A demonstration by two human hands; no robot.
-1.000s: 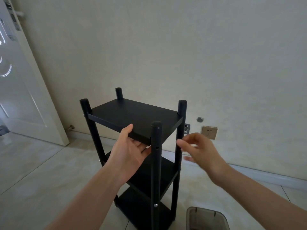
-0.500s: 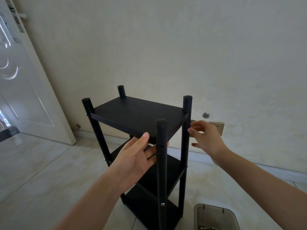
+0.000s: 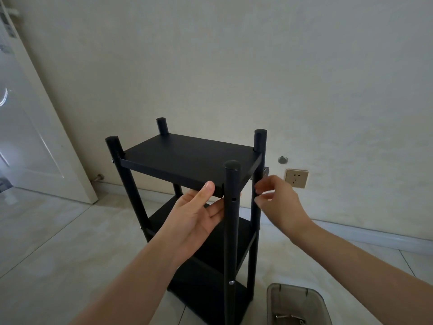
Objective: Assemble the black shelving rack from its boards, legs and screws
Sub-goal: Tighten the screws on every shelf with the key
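Note:
The black shelving rack stands upright on the floor, with several round legs and three boards. My left hand (image 3: 199,216) grips the front edge of the top board (image 3: 187,158), thumb on top and fingers under it, next to the near leg (image 3: 231,231). That leg shows an empty hole just below the board and a silver screw (image 3: 231,282) lower down. My right hand (image 3: 277,202) is at the right rear leg (image 3: 257,184), fingertips pinched close against it just below the top board. Whether a screw sits between the fingertips is hidden.
A grey plastic tray (image 3: 316,299) with loose screws sits on the tiled floor at the lower right. A wall socket (image 3: 296,178) and the wall stand right behind the rack. A white door (image 3: 35,137) leans open at the left.
My left thumb has come up onto the top board's front edge. My right hand has drawn in against the right rear leg with fingertips pinched. The view has shifted slightly.

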